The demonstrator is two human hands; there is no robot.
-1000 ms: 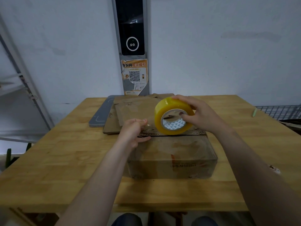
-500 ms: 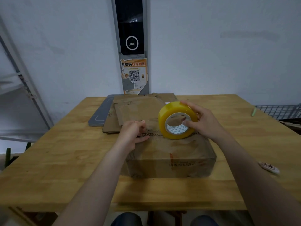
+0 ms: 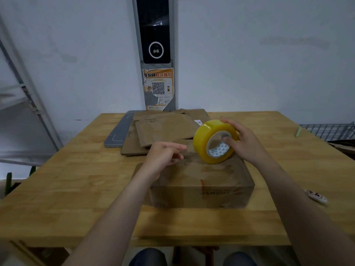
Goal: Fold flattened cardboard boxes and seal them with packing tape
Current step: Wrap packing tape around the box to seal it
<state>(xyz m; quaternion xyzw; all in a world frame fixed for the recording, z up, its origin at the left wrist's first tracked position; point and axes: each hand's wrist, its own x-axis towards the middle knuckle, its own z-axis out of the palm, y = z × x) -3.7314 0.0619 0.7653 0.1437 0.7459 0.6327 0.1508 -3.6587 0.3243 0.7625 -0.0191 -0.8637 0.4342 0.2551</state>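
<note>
I see a folded brown box (image 3: 199,181) at frame centre, top flaps down. A yellow tape roll (image 3: 214,141) stands on edge on its far top. Flattened cardboard (image 3: 163,129) lies stacked behind.

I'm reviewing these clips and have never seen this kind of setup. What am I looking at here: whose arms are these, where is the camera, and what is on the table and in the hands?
There is no machine: a person wears a wide-angle camera on the head, looking down at their own bare arms. The right hand grips a yellow tape roll, thumb in its core, resting on a folded cardboard box. The left hand rests on the box top near its far edge, fingers loosely curled. Behind lie flattened cardboard boxes on a grey board, all on a wooden table. A small round badge lies at the right.
</note>
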